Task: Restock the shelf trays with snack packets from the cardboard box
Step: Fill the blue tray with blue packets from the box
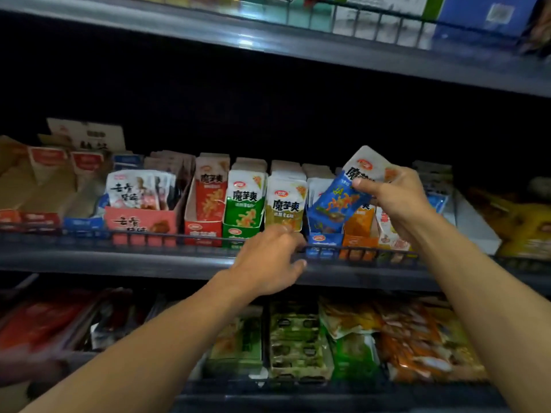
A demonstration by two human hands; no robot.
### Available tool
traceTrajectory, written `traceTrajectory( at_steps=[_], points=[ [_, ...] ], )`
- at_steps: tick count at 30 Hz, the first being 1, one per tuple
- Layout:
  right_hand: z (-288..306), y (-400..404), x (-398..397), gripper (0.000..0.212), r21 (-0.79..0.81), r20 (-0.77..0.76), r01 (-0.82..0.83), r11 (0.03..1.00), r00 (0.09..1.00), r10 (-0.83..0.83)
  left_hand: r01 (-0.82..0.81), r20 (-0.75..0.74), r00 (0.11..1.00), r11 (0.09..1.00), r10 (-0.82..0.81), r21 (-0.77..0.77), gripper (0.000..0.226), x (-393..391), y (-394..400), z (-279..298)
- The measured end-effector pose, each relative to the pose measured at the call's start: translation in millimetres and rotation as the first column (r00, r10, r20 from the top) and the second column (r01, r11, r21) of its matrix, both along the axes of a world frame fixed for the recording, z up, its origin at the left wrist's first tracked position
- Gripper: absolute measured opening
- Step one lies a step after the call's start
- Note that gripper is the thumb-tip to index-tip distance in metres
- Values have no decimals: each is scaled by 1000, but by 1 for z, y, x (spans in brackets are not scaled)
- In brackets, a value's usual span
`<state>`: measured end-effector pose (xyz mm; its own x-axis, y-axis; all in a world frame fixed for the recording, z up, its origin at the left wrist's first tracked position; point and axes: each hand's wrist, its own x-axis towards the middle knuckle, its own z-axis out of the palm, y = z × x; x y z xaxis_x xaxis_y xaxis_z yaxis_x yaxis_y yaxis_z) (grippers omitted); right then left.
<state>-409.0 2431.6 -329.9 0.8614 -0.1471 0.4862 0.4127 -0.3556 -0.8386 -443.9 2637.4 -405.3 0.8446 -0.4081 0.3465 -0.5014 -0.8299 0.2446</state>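
Observation:
My right hand [393, 201] grips a small stack of blue-and-white snack packets [346, 195], tilted above the blue shelf tray [323, 238] on the middle shelf. My left hand [268, 260] reaches to the shelf's front rail [149, 234] below the yellow-green tray [284, 204], fingers loosely curled and holding nothing. To the left stand a green tray [243, 210] and a red tray [205, 204], each with upright packets. An orange tray [359, 234] sits right of the blue one. The cardboard box is out of view.
A pink display box [140, 222] of white packets stands further left, beside flat red and blue boxes. The lower shelf [298, 391] holds green and orange snack bags. A white box [474, 231] and yellow bags lie at the right. An upper shelf runs overhead.

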Motion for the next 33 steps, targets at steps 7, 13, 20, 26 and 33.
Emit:
traceTrajectory(
  at_steps=[7, 13, 20, 26, 33],
  points=[
    [-7, 0, 41, 19, -231, 19, 59, 971, 998, -56, 14, 102, 993, 937, -53, 349, 55, 37, -35, -5],
    [-37, -1, 52, 13, -440, -133, -70, 895, 991, 13, -31, 171, 984, 909, -44, 415, 67, 44, -39, -15],
    [-27, 3, 58, 12, -349, 33, 47, 936, 999, -38, 12, 140, 987, 907, -78, 420, 66, 49, -35, -12],
    [-34, 2, 63, 11, -398, -29, 55, 916, 997, -73, 20, 125, 989, 905, -80, 425, 67, 50, -35, -10],
    [-31, 6, 56, 45, -840, 233, 251, 481, 968, -98, 33, 110, 990, 889, -94, 458, 66, 48, -35, -5]
  ],
)
